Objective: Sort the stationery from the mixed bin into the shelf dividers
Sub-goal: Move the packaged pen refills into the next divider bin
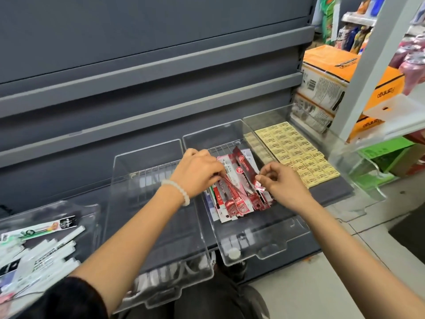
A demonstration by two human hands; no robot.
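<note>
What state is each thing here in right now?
Left hand: fingers curled on the red-and-white packets.
Right hand: pinching one red packet's end.
Red-and-white packets: piled loosely in the clear plastic tray.
Yellow erasers: laid flat in neat rows.
White pens: heaped untidily.

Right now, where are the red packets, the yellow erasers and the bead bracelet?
red packets point(239, 194): head view, middle of the pile.
yellow erasers point(296, 150): head view, centre of the rows.
bead bracelet point(178, 188): head view, beads on the left wrist.
</note>
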